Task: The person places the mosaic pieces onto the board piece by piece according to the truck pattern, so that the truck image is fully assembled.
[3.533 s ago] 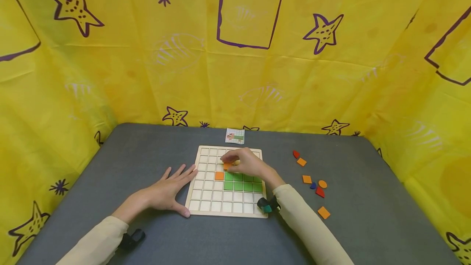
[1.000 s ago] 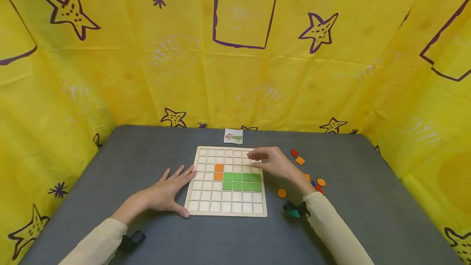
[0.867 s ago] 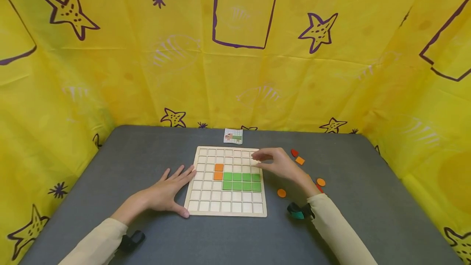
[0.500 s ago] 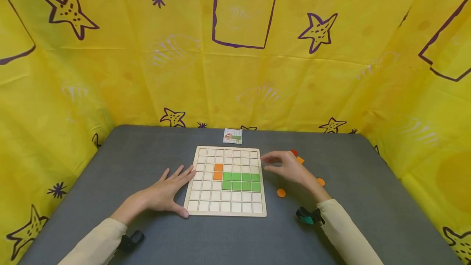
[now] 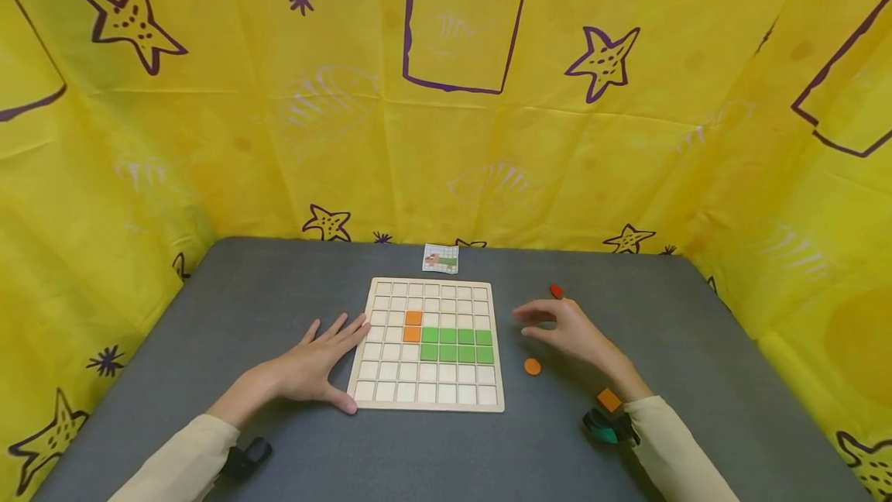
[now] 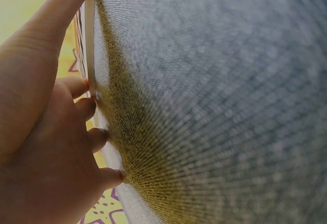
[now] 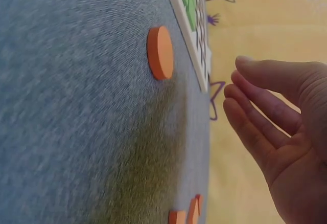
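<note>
My left hand lies on the table with fingers spread. Its fingertips and thumb touch the left edge of the wooden grid board; the left wrist view also shows the hand along that edge. Two rows of green square tiles fill cells on the board's right side. Two orange square tiles sit one above the other to their left. Right of the board, my right hand hovers over the table, fingers loosely bent, nothing between them. Near it lies an orange disc.
A small picture card lies behind the board. A red piece lies beyond my right hand, and an orange square by my right wrist. My right hand and forearm hide other loose pieces. A yellow cloth surrounds the table.
A second orange tile now sits in the cell above the first. My right hand has withdrawn rightward off the board. An orange disc now lies beside the board. My left hand stays put.
</note>
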{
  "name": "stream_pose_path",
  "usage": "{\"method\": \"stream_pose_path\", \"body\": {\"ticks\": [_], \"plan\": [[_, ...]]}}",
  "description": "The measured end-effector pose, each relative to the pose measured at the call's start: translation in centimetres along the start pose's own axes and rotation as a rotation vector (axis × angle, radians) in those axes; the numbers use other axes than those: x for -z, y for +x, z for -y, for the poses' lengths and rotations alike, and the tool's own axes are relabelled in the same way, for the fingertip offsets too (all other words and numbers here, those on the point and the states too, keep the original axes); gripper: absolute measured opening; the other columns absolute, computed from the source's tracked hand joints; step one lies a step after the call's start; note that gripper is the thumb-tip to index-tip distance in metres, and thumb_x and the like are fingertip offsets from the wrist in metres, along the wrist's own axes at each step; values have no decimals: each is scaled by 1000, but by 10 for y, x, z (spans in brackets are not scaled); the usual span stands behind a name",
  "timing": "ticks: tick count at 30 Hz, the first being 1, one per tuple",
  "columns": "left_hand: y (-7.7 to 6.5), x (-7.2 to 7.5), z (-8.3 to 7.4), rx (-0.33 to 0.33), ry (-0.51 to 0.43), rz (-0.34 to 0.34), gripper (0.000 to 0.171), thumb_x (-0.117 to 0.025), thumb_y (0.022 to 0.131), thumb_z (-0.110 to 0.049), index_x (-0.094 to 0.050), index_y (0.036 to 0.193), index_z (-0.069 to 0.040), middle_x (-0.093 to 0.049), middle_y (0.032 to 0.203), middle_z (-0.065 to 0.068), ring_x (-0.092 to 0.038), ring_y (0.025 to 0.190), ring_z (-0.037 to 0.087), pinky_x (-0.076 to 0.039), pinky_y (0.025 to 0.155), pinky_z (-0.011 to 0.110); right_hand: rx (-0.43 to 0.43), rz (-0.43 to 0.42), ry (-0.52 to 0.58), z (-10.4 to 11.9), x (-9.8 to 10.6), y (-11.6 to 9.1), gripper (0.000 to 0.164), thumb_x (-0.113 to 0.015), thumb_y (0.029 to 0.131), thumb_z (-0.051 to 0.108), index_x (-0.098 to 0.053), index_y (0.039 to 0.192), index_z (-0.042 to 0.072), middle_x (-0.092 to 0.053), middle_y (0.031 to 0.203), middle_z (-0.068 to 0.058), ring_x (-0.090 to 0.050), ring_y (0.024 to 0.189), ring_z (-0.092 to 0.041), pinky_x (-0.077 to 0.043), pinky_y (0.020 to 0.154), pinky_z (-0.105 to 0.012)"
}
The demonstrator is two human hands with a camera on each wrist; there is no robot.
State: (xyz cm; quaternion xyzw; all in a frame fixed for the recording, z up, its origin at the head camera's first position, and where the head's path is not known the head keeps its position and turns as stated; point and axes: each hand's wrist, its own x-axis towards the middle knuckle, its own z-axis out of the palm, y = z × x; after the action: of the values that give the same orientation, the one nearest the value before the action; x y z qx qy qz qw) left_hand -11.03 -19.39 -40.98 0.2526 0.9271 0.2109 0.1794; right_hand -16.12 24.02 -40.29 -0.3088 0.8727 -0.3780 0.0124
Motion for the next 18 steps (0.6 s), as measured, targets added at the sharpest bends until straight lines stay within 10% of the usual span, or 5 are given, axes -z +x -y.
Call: {"method": "stream_pose_path", "body": {"ticks": [18], "plan": [[-1, -1, 1, -10, 9, -7, 125, -79, 65, -65, -18, 157, -7, -8, 164, 11, -3, 148, 42, 4, 110, 69, -61, -129, -29, -13, 9, -39, 26, -75, 84, 2, -72, 110, 2, -74, 100, -7, -70, 88, -13, -56, 81, -37]]}}
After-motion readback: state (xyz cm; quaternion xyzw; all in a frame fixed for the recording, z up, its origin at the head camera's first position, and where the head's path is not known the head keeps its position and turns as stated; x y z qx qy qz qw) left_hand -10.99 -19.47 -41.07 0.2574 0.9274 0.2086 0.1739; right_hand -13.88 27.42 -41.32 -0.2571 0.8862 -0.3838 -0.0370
